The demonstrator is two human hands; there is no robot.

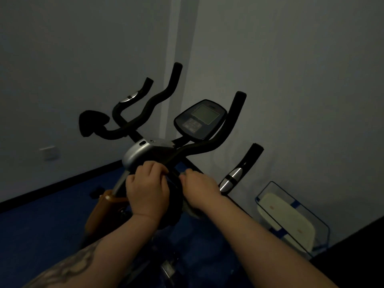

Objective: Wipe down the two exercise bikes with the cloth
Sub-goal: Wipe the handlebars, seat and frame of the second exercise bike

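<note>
Left hand: fingers curled over the dark stem just under the silver clamp housing, with a dark bundle beneath the palm that we read as the cloth. Right hand: fingers bent down onto the same dark mass near the stem; whether they pinch it or only press, we can't tell.

Step, as we judge it: wiping the handlebar post of the near exercise bike, both hands working the cloth around the stem. The next move likely calls for sliding the cloth up over the housing, then out along the foam handlebars and the console.

A second bike shows only as a grip with a chrome sensor, to the right, near the wall; it looks untouched.

Hard to read: the room is dim, the cloth's edges merge with the black frame, and the orange body is half behind the left forearm. A clear bin sits further right.
</note>
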